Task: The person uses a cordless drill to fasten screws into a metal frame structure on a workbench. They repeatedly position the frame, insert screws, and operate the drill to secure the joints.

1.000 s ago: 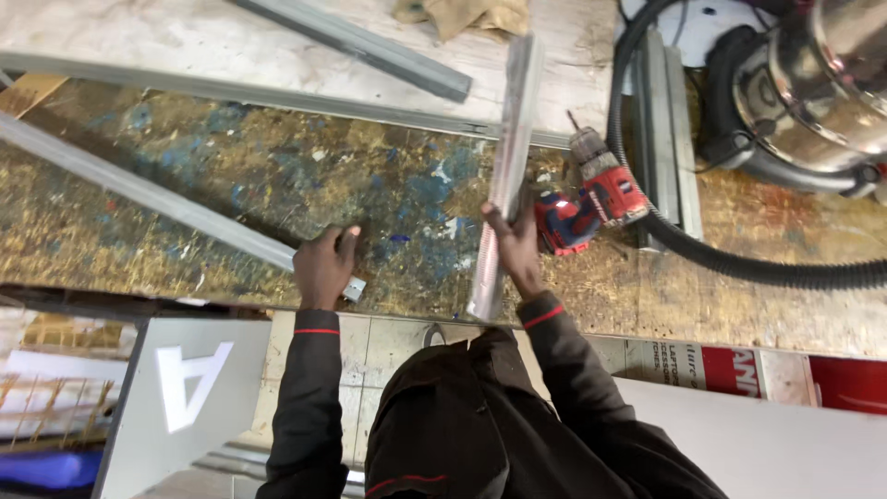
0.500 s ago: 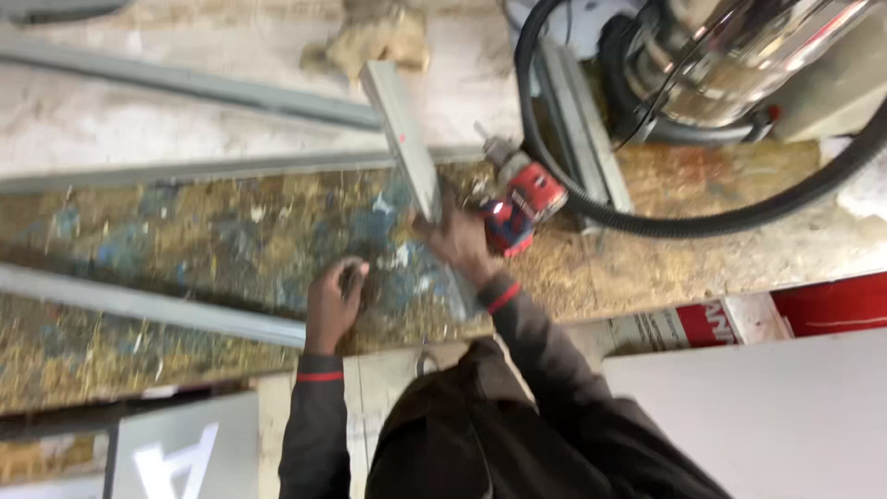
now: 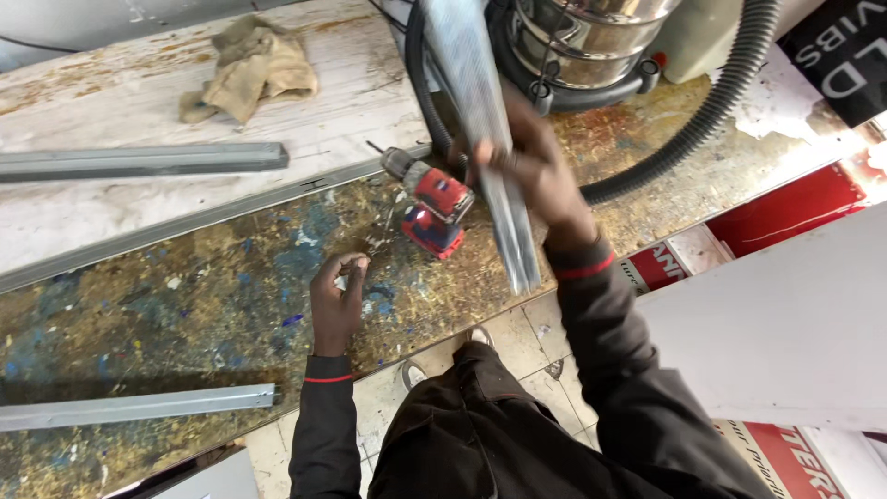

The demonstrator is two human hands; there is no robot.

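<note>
- Head view: a long grey metal profile (image 3: 485,139) is gripped by the right hand (image 3: 531,176), with the fingers wrapped and pressed closed around its middle; it is held raised above the worktop (image 3: 185,305), slanting from the top of the picture down to a free end near the worktop's front edge.
- The left hand (image 3: 337,300) is laid on the paint-stained board of the worktop close to the front edge; its fingertips (image 3: 356,265) are curled together, seemingly pinching something small, though what is pinched cannot be told.
- A red cordless drill (image 3: 430,203) is seen lying on the worktop between the two hands, just beside the left fingertips, its bit pointed toward the back left.
- A second grey metal profile (image 3: 139,162) is laid on the pale rear part of the worktop toward the left edge, and a longer strip (image 3: 203,222) is seen running diagonally in front of it.
- A third profile (image 3: 139,407) is placed along the front edge at the left.
- A crumpled beige rag (image 3: 249,69) is left near the back edge.
- A steel-bodied vacuum cleaner (image 3: 582,42) is stood at the back right corner, with its black ribbed hose (image 3: 711,111) curved across the worktop behind the right hand.
</note>
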